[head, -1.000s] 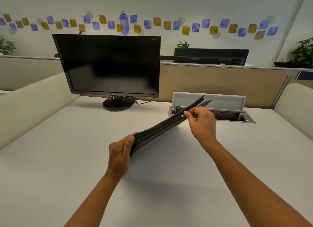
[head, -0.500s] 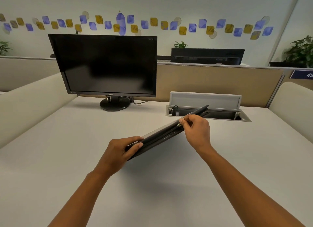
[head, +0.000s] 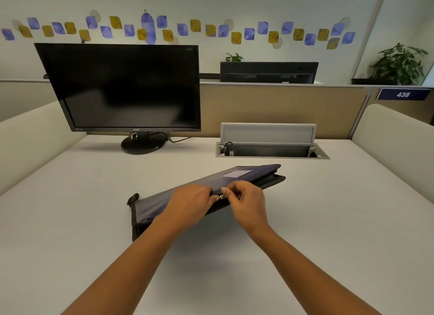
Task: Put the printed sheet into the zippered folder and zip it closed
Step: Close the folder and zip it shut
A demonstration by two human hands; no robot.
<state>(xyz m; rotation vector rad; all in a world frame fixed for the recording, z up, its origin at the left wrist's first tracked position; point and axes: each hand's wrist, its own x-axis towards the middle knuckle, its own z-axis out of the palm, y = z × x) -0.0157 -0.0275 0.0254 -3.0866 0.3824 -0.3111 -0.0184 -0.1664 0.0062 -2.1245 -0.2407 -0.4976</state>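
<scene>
Lowered from its raised tilt of a moment ago, the dark navy zippered fabric folder [head: 256, 174] now lies nearly flat under both hands, and the left hand [head: 190, 204] has shifted from the corner onto the cover. Between thumb and forefinger of the right hand [head: 246, 201] sits the small metal zip pull [head: 222, 196], pinched tight. Just left of it the left fingertips curl over the folder's near edge, holding it down. Beyond the right knuckles the far corner gapes, unzipped. No printed sheet shows, so it is probably inside: zipping is the step in hand. Next, I judge, the pull must run toward that open corner while the left hand braces the cover. Both forearms reach forward, wrists low over the pale grey desk [head: 94, 220]
</scene>
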